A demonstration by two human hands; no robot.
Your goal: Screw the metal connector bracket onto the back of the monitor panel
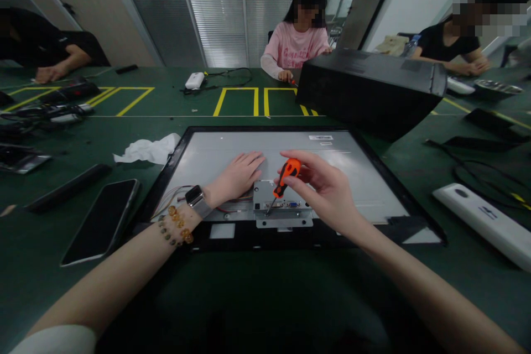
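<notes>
An orange and black screwdriver (pixel 287 175) is pinched in the fingers of my right hand (pixel 327 185). Its shaft slants down to the left, and the tip is at a metal bracket (pixel 265 224) with a blue video port (pixel 293 204) on its face. This bracket sits along the near edge of a display panel (pixel 199 152) lying back side up in its black frame. My left hand (pixel 238 174) rests flat on the panel's grey back, left of the bracket, fingers stretched out. Thin wires (pixel 178 193) run beside the left wrist, partly hidden by it.
A phone (pixel 102 221), a dark bar (pixel 68 188) and crumpled white tissue (pixel 147 149) lie left of the panel. Behind it on the right stands a large black casing (pixel 365 91), with a person (pixel 298 44) beyond. A white device (pixel 483 221) and cables lie to the right.
</notes>
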